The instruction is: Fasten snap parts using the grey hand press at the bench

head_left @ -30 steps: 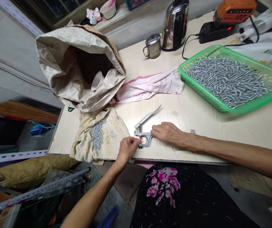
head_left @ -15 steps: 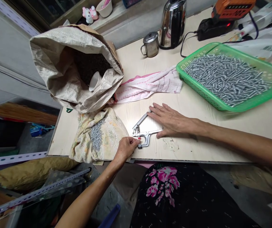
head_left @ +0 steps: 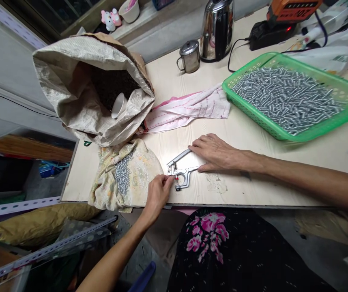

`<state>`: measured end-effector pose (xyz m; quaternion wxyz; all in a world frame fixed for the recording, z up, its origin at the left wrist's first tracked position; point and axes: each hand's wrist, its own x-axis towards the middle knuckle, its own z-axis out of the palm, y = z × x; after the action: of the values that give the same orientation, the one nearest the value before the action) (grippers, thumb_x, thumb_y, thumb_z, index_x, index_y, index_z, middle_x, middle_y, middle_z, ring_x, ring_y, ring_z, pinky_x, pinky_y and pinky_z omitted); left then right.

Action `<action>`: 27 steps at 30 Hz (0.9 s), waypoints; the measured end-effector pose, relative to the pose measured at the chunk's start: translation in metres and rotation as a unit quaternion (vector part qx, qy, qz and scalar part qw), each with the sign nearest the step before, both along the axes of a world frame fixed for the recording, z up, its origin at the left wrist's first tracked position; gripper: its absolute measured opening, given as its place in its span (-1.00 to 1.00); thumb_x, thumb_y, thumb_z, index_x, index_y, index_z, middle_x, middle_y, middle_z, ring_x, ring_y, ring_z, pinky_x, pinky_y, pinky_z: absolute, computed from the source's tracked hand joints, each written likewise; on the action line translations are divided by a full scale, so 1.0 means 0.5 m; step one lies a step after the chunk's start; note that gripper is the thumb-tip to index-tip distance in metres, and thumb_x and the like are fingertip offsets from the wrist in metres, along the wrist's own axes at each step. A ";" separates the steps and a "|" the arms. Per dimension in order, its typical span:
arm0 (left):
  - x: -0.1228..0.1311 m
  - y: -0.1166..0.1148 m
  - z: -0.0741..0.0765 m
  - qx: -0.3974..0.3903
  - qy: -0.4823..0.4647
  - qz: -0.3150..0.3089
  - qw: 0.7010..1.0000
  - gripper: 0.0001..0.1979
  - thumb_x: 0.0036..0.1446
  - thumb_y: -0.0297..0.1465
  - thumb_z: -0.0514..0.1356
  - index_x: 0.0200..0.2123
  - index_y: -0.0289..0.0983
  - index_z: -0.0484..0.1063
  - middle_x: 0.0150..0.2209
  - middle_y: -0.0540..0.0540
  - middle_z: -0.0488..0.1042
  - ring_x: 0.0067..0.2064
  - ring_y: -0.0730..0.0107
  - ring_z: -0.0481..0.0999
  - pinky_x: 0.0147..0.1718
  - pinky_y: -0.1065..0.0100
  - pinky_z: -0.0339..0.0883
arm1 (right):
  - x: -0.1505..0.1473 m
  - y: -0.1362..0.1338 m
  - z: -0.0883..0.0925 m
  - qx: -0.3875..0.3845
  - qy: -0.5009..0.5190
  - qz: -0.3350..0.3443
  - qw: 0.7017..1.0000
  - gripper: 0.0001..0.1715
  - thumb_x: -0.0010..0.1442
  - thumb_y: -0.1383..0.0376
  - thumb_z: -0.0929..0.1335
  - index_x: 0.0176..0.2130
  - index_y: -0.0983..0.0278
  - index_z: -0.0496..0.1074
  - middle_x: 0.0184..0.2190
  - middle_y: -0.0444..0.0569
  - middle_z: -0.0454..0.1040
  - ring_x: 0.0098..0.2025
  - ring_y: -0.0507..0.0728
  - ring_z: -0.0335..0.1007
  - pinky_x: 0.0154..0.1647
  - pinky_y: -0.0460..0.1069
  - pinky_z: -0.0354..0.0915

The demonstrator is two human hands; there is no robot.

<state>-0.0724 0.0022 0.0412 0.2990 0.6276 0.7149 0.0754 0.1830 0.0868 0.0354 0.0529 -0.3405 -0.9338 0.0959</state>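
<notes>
**Two hands on a pair of press pliers at the table's near edge**

The pliers [head_left: 187, 173] lie flat on the pale table [head_left: 253, 182], close to its near edge and right in front of the person. Their head points to 8 o'clock and their handles run off towards 2 o'clock.

The left hand [head_left: 158, 192] comes up from 6 o'clock. Its fingers and thumb are drawn into a tight pinch against the head of the pliers, beside a small red spot. Whether they grip the tool itself or a small piece set in it cannot be made out.

The right hand [head_left: 219, 154] lies open and palm down, fingers stretched out and close together. It rests over the handles, with the fingertips on the upper one.

At 9 o'clock from the pliers, just beside the left hand, a crumpled cloth [head_left: 137, 170] holds a small heap of metal pins [head_left: 121, 175]. At 11 o'clock stands an open sack [head_left: 70, 81] of dark contents with a white cup [head_left: 119, 106] in it. A pink-and-white towel [head_left: 189, 109] lies at 12 o'clock. At 2 o'clock, well apart, a green basket [head_left: 254, 117] is filled with more pins. Far off at 12 o'clock stand a small lidded mug [head_left: 190, 56] and a steel kettle [head_left: 216, 28].
</notes>
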 end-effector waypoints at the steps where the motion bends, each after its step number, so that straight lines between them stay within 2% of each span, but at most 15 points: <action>1: 0.007 0.000 0.008 0.058 0.026 -0.017 0.998 -0.66 0.26 -0.16 0.11 -0.33 -0.30 0.52 -0.39 -0.10 0.49 -0.36 0.31 0.49 -0.36 0.34 0.32 | 0.000 -0.002 -0.002 0.002 -0.001 0.001 1.000 -0.43 0.17 0.00 0.43 -0.02 0.33 0.33 -0.10 0.13 0.42 -0.08 0.30 0.23 -0.06 0.15 0.12; 4: 0.038 0.012 0.017 0.175 0.064 -0.128 0.974 -0.71 0.24 -0.23 0.20 -0.06 -0.28 0.46 -0.10 -0.19 0.49 -0.07 0.16 0.48 -0.11 0.22 0.39 | -0.001 -0.012 -0.008 0.014 0.011 0.006 1.000 -0.53 0.24 0.05 0.38 -0.02 0.31 0.32 -0.12 0.12 0.41 -0.10 0.28 0.23 -0.09 0.13 0.12; 7: 0.071 0.045 0.002 0.203 0.075 -0.264 0.940 -0.46 0.16 -0.26 0.30 0.16 -0.27 0.27 0.16 -0.28 0.35 0.17 0.02 0.33 0.10 0.06 0.32 | 0.001 -0.022 -0.011 -0.001 0.034 -0.002 0.999 -0.58 0.26 0.09 0.37 -0.01 0.29 0.31 -0.12 0.11 0.41 -0.09 0.28 0.24 -0.10 0.12 0.15; 9: 0.086 0.070 -0.009 0.190 0.083 -0.318 0.925 -0.36 0.15 -0.28 0.30 0.23 -0.27 0.15 0.23 -0.30 0.27 0.20 -0.01 0.29 0.14 0.01 0.28 | 0.008 -0.026 -0.012 -0.025 0.045 -0.016 0.999 -0.47 0.18 0.09 0.43 0.03 0.30 0.29 -0.09 0.11 0.40 -0.06 0.29 0.25 -0.09 0.11 0.19; 11: 0.096 0.091 -0.013 0.169 0.095 -0.350 0.917 -0.33 0.16 -0.29 0.29 0.26 -0.26 0.09 0.20 -0.28 0.29 0.15 0.00 0.32 0.11 0.01 0.30 | 0.018 -0.026 -0.011 -0.039 0.047 -0.034 0.998 -0.30 0.07 0.08 0.50 0.07 0.32 0.26 -0.04 0.14 0.38 -0.03 0.31 0.24 -0.09 0.13 0.22; 13: 0.104 0.106 -0.009 0.149 0.111 -0.367 0.911 -0.30 0.15 -0.27 0.30 0.27 -0.27 0.06 0.15 -0.26 0.32 0.09 0.01 0.34 0.05 0.02 0.33 | 0.029 -0.025 -0.009 -0.045 0.039 -0.045 0.997 -0.25 0.02 0.07 0.53 0.06 0.34 0.27 -0.04 0.15 0.37 -0.04 0.31 0.24 -0.11 0.13 0.24; 16: 0.119 0.120 0.004 0.127 0.131 -0.376 0.909 -0.31 0.14 -0.25 0.32 0.23 -0.33 0.12 0.07 -0.26 0.35 0.05 0.01 0.32 -0.01 0.05 0.35 | 0.040 -0.020 -0.005 -0.057 0.029 -0.038 0.997 -0.42 0.08 0.12 0.50 -0.02 0.36 0.34 -0.13 0.13 0.39 -0.13 0.27 0.25 -0.16 0.10 0.25; 19: 0.131 0.127 0.011 0.108 0.119 -0.382 0.910 -0.51 0.16 -0.27 0.30 0.10 -0.30 0.29 -0.04 -0.18 0.40 -0.01 0.09 0.34 -0.06 0.13 0.36 | 0.040 -0.020 -0.005 -0.069 0.034 -0.037 0.996 -0.61 0.17 0.19 0.45 -0.09 0.38 0.38 -0.20 0.12 0.39 -0.17 0.23 0.25 -0.19 0.08 0.24; 22: 0.138 0.129 0.005 0.113 0.107 -0.380 0.912 -0.76 0.25 -0.29 0.22 -0.06 -0.27 0.39 -0.15 -0.13 0.43 -0.08 0.17 0.36 -0.13 0.20 0.35 | 0.030 -0.024 -0.016 -0.078 0.041 -0.047 0.995 -0.88 0.28 0.29 0.35 -0.23 0.33 0.41 -0.27 0.08 0.40 -0.21 0.19 0.27 -0.21 0.05 0.22; 24: 0.140 0.130 -0.003 0.127 0.116 -0.373 0.912 -0.84 0.30 -0.31 0.16 -0.17 -0.28 0.43 -0.22 -0.13 0.44 -0.12 0.19 0.37 -0.17 0.22 0.34 | 0.021 -0.026 -0.026 -0.084 0.040 -0.059 0.994 -0.83 0.32 0.35 0.27 -0.31 0.30 0.40 -0.33 0.04 0.40 -0.25 0.16 0.27 -0.23 0.04 0.21; 27: 0.140 0.129 -0.015 0.147 0.131 -0.366 0.910 -0.84 0.32 -0.33 0.12 -0.24 -0.28 0.44 -0.27 -0.12 0.46 -0.14 0.18 0.39 -0.20 0.23 0.35 | 0.018 -0.023 -0.036 -0.088 0.039 -0.076 0.992 -0.76 0.35 0.35 0.23 -0.34 0.31 0.40 -0.36 0.03 0.40 -0.26 0.16 0.27 -0.24 0.04 0.21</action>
<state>-0.0024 0.0669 0.0339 0.1137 0.8862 0.4488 -0.0178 0.1918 0.0751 0.0175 0.0667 -0.4097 -0.8905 0.1863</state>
